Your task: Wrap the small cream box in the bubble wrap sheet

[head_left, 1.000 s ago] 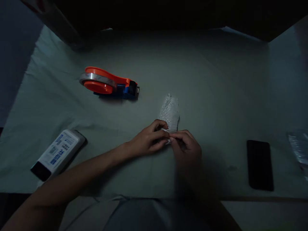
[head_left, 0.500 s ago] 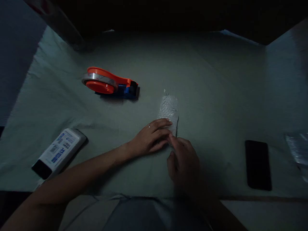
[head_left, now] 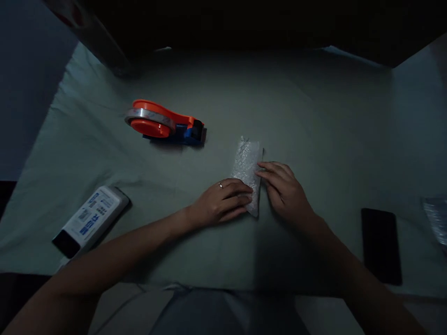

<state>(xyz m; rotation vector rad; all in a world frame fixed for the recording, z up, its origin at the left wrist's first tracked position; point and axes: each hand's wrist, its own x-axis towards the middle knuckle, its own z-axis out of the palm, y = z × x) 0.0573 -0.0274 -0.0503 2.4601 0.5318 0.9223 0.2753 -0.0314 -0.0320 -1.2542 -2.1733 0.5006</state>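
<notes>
A flat, narrow packet of clear bubble wrap (head_left: 247,160) lies on the cloth in front of me; what it encloses cannot be made out. My left hand (head_left: 223,201) rests over its lower left part, fingers stretched across the wrap, a ring on one of them. From the other side my right hand (head_left: 284,188) touches the packet's right edge with extended fingertips, the fingers slightly bent and the palm empty. Up and to the left sits an orange and blue tape dispenser (head_left: 165,123) with a roll of clear tape.
A pale green cloth (head_left: 324,139) covers the table. At the left lies a white printed box-like device (head_left: 92,218), at the right a black phone (head_left: 381,245). Bubble wrap (head_left: 436,218) shows at the right edge. A large dark box (head_left: 244,23) stands along the back.
My right hand has moved from the packet's lower end up to its right edge, and its fingers have straightened. The left hand stays on the packet. The whole view has shifted slightly.
</notes>
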